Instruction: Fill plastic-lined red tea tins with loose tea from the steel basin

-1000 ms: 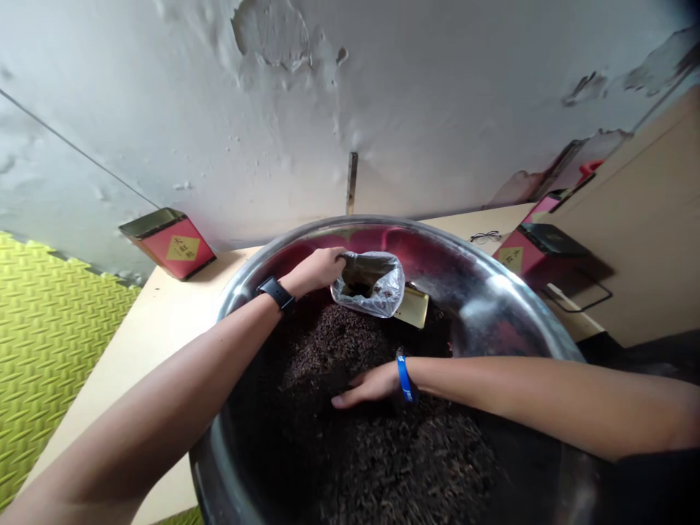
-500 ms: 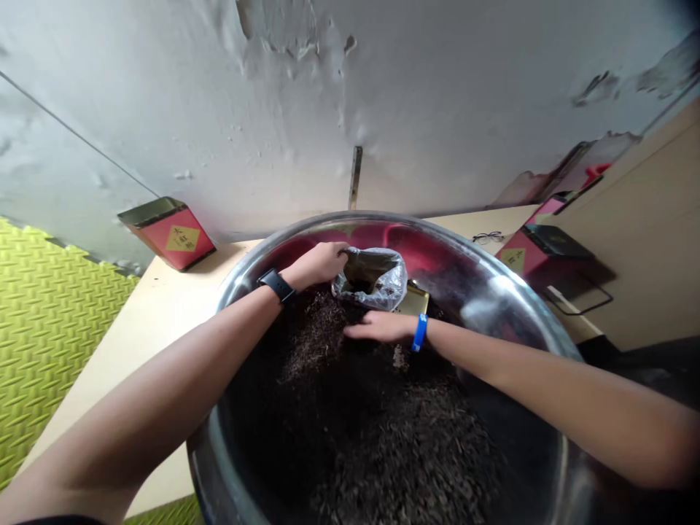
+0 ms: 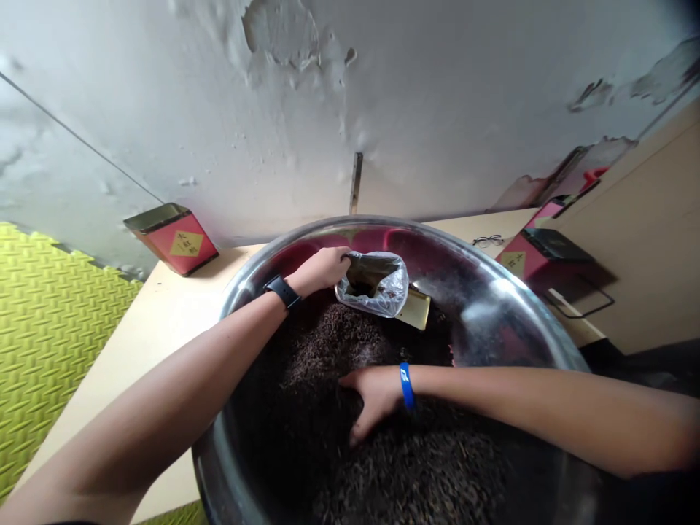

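A large round metal basin [image 3: 547,328] holds a heap of dark, dry tea leaves [image 3: 415,474]. Inside it, at the far side, stands a container with a clear plastic bag [image 3: 394,299] lining its mouth, folded over the rim. My left hand [image 3: 322,268], above a black wristband, is closed on the bag's left edge. Lower down, my right hand [image 3: 377,397], with a blue wristband, reaches into the leaves, thumb and forefinger apart; its other fingers are partly hidden. Beside the bag lies a gold-coloured tin lid [image 3: 415,310].
A red tin [image 3: 189,244] with a yellow label stands on the pale table [image 3: 131,328] at left. On the right are another red tin [image 3: 541,259] and eyeglasses [image 3: 488,240]. Behind the basin rises a peeling wall [image 3: 437,109]; yellow-green matting [image 3: 49,328] covers the left floor.
My right hand has moved from just below the bag toward me, down into the leaves, and its thumb has spread from the fingers. My left hand stays on the bag's edge.
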`<action>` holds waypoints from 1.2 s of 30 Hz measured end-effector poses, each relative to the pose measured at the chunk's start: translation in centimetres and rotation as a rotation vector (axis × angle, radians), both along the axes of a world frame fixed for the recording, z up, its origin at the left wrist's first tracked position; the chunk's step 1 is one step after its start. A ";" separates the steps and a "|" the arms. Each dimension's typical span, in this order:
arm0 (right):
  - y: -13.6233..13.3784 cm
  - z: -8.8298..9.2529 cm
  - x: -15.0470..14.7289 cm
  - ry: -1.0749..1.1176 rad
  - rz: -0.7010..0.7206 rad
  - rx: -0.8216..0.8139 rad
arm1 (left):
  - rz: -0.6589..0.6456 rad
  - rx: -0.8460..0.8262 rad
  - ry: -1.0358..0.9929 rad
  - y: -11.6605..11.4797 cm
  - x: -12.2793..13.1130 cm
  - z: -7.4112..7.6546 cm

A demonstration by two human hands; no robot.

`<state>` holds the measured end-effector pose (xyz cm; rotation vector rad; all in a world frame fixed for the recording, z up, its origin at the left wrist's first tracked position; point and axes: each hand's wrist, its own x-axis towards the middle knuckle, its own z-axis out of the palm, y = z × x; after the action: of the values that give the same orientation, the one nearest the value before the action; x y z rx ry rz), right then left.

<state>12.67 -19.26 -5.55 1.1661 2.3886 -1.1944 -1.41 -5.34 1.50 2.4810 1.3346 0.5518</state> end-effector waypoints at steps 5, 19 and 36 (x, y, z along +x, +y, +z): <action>0.3 3.7 -0.1 0.055 0.151 0.275 | -0.031 0.022 -0.020 -0.1 -0.2 0.1; 7.8 13.8 3.9 0.352 -0.066 0.891 | 0.037 0.048 -0.045 0.6 -0.6 -0.6; -1.6 0.3 -0.9 0.028 0.504 0.016 | 0.098 0.010 0.022 1.0 -0.1 -0.3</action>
<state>11.80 -20.86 -5.22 0.4957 2.4988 -1.0214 -1.47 -4.39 1.17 2.4464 1.4721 0.5554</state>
